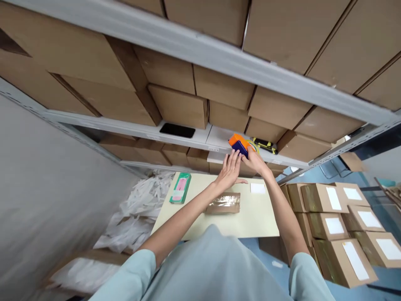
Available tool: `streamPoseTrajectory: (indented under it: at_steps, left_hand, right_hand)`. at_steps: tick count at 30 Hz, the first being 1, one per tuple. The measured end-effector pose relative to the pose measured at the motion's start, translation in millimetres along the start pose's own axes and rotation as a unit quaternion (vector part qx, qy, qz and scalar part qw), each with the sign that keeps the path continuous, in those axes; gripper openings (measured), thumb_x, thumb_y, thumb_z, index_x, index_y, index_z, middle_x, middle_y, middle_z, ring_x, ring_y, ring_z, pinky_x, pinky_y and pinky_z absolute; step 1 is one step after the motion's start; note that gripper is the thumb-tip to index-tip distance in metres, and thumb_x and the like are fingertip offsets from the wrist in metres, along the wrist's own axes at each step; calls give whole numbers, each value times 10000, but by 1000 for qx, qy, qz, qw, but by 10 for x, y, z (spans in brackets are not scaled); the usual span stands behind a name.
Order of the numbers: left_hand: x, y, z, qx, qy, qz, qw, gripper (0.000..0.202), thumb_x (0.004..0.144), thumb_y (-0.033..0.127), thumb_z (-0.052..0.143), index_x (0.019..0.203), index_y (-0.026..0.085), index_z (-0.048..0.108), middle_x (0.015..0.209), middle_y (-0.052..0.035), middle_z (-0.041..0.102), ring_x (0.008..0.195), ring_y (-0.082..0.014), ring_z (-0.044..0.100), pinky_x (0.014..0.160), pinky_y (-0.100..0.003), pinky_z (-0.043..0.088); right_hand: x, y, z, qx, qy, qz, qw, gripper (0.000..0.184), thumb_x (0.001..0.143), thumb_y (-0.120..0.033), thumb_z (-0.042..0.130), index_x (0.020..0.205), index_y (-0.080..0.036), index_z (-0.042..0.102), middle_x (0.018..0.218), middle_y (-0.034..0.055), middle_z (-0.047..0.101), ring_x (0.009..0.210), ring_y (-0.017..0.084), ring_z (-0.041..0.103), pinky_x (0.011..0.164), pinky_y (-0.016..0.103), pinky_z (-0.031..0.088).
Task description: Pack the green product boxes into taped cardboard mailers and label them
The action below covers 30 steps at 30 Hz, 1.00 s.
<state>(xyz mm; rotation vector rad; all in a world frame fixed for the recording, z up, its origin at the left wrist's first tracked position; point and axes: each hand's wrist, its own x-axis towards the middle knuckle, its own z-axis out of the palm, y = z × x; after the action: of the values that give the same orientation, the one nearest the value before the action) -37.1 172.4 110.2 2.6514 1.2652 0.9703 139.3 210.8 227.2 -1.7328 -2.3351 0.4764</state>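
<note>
My right hand (pixel 255 161) is closed around an orange and blue tape dispenser (pixel 239 145), held at the edge of the grey shelf (pixel 216 138). My left hand (pixel 229 170) is open, its fingers stretched up toward the dispenser, just below it. Beneath both hands stands a small pale table (pixel 253 217). On it lie a taped brown parcel (pixel 224 203), a green phone-case package (pixel 181 187) at the left and a white label (pixel 257 188).
Brown cartons (pixel 178 108) fill the shelves above. A black phone (pixel 177 130) and a yellow-black tool (pixel 265 144) lie on the shelf. Labelled parcels (pixel 341 225) are stacked at the right. White packing bags (pixel 138 213) are heaped at the left by a grey wall.
</note>
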Motion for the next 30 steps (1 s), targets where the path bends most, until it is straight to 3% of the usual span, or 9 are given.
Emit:
streamPoseTrajectory:
  at_steps: [3, 6, 12, 16, 19, 22, 26, 28, 30]
  left_hand:
    - [274, -246, -117, 14, -36, -63, 997, 1376, 927, 837, 759, 1825, -22, 169, 1856, -420, 181, 1782, -534, 104, 1412, -771, 172]
    - [313, -394, -168, 13, -74, -101, 992, 1352, 932, 848, 741, 1823, -19, 211, 1866, -393, 176, 1787, -521, 106, 1417, -755, 164]
    - [-246, -456, -21, -9, -68, -122, 990, 1319, 945, 872, 695, 1841, 36, 207, 1857, -391, 219, 1784, -505, 164, 1414, -734, 218]
    - [-744, -436, 182, -47, -105, -181, 977, 1275, 941, 869, 689, 1822, 45, 277, 1842, -402, 264, 1774, -515, 199, 1397, -743, 259]
    - [-1229, -391, 312, -102, -124, -248, 955, 1178, 990, 811, 652, 1804, 36, 301, 1853, -388, 256, 1780, -508, 195, 1403, -734, 257]
    - [-1794, -319, 367, -140, -118, -357, 916, 967, 1066, 659, 599, 1758, 20, 380, 1824, -355, 375, 1757, -472, 320, 1421, -649, 311]
    - [-2299, -205, 414, -137, -108, -468, 866, 691, 1115, 477, 572, 1653, 46, 526, 1704, -289, 587, 1634, -401, 546, 1409, -542, 396]
    - [-2357, -135, 505, -138, -126, -485, 854, 574, 1112, 414, 609, 1571, 70, 597, 1634, -269, 654, 1579, -395, 601, 1369, -514, 449]
    - [-2317, -53, 640, -151, -152, -497, 841, 470, 1122, 379, 605, 1488, 86, 638, 1492, -262, 739, 1456, -404, 696, 1279, -520, 530]
  right_hand:
    - [467, -218, -114, -78, -21, -14, 997, 472, 1107, -295, 453, 1510, -65, 536, 1397, 281, 771, 1316, 404, 745, 1132, 510, 568]
    - [797, -355, -121, -131, -64, 3, 989, 492, 1121, -268, 482, 1569, -71, 528, 1535, 268, 725, 1445, 373, 695, 1226, 477, 519]
    - [1111, -307, -36, -148, -96, 33, 984, 423, 1090, -240, 580, 1478, -92, 658, 1451, 247, 774, 1365, 350, 744, 1186, 429, 554]
    - [1092, -203, 85, -146, -69, 27, 986, 555, 1103, -238, 498, 1602, 2, 542, 1615, 317, 636, 1525, 385, 602, 1312, 505, 444]
    - [761, -49, 416, -112, 56, 8, 992, 662, 1123, -279, 426, 1714, 16, 389, 1776, 319, 444, 1660, 396, 424, 1382, 570, 350]
    - [71, 171, 1015, -47, 125, 31, 991, 666, 1164, -344, 310, 1746, -22, 355, 1815, 293, 386, 1720, 371, 342, 1407, 594, 330]
    - [-1032, 351, 1966, 38, 23, 129, 991, 703, 1183, -417, 261, 1758, -22, 346, 1843, 286, 356, 1758, 358, 309, 1431, 597, 306]
    - [-1412, 352, 2365, 79, -40, 181, 979, 763, 1182, -463, 291, 1761, 34, 304, 1852, 325, 325, 1769, 371, 299, 1439, 590, 294]
    - [-1597, 323, 2661, 113, -71, 228, 965, 852, 1172, -516, 351, 1763, 88, 237, 1853, 370, 289, 1780, 390, 279, 1442, 585, 288]
